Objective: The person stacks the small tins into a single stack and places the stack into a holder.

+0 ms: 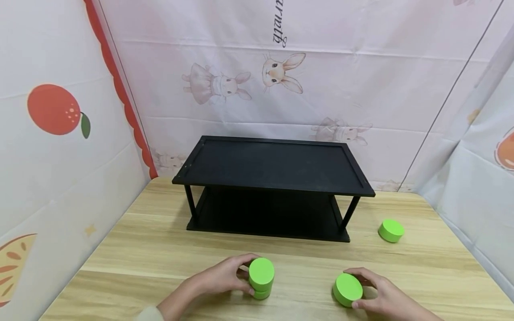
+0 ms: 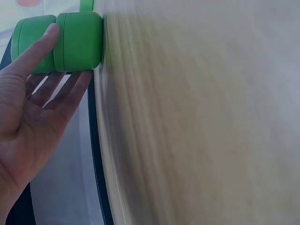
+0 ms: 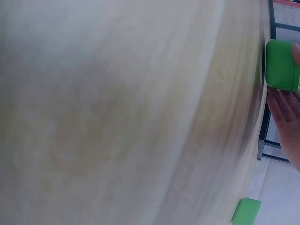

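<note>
Wooden desk (image 1: 152, 247): before the black rack (image 1: 277, 167), left fingers (image 1: 242, 259) grip stacked green cylinders (image 1: 262, 273), which tilting could topple; right fingers (image 1: 364, 274), one cylinder (image 1: 347, 287).

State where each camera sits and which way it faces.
Head: head-worn, facing forward and down at the black rack; left hand and right hand show.
Left wrist: wrist-worn, facing tabletop and stacked green cylinders; left hand shows.
Right wrist: wrist-worn, facing tabletop and held green cylinder; right hand partly shows.
Head and left wrist share that stack.
</note>
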Motion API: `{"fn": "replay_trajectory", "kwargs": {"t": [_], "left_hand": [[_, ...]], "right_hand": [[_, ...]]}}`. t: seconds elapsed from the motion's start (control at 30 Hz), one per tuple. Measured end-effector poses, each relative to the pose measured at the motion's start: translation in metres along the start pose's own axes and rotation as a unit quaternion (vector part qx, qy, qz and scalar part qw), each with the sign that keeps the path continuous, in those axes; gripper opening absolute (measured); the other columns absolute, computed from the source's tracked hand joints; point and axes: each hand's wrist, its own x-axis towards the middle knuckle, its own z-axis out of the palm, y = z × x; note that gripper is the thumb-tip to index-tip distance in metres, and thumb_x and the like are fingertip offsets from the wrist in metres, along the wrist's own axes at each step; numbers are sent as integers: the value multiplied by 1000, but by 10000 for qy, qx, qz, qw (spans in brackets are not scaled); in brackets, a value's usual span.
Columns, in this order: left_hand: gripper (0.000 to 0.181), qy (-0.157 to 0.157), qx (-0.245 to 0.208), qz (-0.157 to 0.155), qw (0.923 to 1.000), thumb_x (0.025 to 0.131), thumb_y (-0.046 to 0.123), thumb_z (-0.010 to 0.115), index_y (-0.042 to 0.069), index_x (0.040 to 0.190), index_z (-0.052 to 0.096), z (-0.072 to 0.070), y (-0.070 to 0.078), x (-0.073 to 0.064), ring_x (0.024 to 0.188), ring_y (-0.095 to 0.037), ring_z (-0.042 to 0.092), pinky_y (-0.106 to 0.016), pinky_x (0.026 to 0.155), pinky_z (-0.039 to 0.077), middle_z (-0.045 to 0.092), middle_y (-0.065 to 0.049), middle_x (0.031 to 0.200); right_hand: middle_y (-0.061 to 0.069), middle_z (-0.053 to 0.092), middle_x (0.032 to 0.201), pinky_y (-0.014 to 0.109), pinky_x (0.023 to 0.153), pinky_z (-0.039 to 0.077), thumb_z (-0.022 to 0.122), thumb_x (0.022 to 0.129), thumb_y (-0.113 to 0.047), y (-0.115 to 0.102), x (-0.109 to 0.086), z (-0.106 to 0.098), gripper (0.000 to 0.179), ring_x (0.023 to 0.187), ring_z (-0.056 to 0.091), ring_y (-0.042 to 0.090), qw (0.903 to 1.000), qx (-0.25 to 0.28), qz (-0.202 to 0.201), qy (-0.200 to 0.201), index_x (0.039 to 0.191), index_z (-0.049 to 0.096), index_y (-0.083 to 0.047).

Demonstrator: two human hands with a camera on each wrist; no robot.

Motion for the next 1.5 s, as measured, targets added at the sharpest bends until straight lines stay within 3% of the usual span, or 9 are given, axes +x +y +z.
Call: {"fn": "replay_trajectory", "kwargs": {"t": [0.3,0.63,1.07,1.5], "left_hand": [[64,42,-59,-77,9999,72,8,78,13,129,48,0,-1,4,110,-14,50,-22,88,44,53,5,118],[61,174,143,-43,9997,73,8,78,10,127,50,1,-2,10,110,-15,50,-22,89,44,55,5,117],[61,249,228,-43,9994,72,9,78,10,127,50,1,-2,11,110,-17,50,-21,87,44,55,3,117],[61,280,305,-31,9991,72,10,78,9,127,50,1,-3,12,110,-16,50,-21,88,44,55,3,117]], "right_hand": [[0,56,117,20,84,45,74,78,-21,-3,5,0,54,101,54,9,9998,-98,32,189,124,50,-3],[1,57,115,21,83,46,75,77,-20,-5,11,2,53,99,55,9,9989,-28,-209,411,121,52,-2],[2,58,113,25,81,49,75,77,-23,-12,20,4,52,97,57,9,9976,-142,86,673,120,53,-3],[6,59,111,26,81,49,77,76,-21,-14,28,7,53,96,57,10,9970,-240,20,740,120,53,-3]]}}
